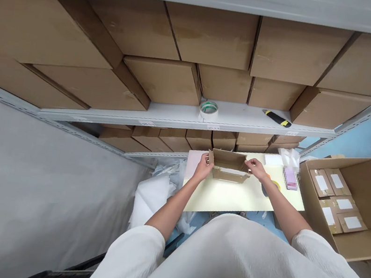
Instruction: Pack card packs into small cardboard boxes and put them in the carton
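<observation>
Bright, even light falls on the scene and glares pale on the tabletop [231,203] beneath the left hand [203,167] and right hand [256,169], with only soft shadows, while the wide lens bows the metal shelf [175,114] beyond them and a pink package [290,179] to their right is pixelated.

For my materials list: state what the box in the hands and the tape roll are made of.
The box looks like matte brown corrugated cardboard, judging by its thick cut edges. The tape roll seems glossy plastic film, green and white; too small to confirm.
</observation>
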Demonstrator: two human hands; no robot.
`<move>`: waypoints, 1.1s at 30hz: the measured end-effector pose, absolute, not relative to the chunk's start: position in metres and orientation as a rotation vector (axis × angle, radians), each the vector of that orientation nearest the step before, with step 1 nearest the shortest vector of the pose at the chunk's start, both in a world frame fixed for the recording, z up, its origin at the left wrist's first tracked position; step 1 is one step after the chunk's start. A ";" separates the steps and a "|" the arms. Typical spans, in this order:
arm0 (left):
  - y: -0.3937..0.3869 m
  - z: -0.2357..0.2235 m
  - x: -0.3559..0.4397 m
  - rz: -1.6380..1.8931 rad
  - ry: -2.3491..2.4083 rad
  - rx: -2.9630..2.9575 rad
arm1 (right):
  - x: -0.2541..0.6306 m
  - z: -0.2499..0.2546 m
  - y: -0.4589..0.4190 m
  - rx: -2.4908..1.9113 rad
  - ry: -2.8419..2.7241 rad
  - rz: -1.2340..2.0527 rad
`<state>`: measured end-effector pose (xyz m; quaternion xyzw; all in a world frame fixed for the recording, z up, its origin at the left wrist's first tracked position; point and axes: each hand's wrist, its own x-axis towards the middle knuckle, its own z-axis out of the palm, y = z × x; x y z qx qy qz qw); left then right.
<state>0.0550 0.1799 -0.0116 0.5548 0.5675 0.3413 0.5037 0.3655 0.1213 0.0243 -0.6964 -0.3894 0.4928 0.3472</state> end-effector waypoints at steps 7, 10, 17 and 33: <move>0.174 -0.003 0.043 0.718 1.316 1.379 | 0.357 0.018 0.122 -1.868 -1.132 1.141; 0.168 0.000 0.039 0.668 1.282 1.397 | 0.354 0.014 0.122 -1.923 -1.195 1.078; 0.153 -0.006 0.033 0.594 1.240 1.471 | 0.358 0.012 0.115 -1.893 -1.229 1.117; 0.152 -0.013 0.040 0.660 1.330 1.440 | 0.368 0.014 0.104 -1.711 -1.373 1.123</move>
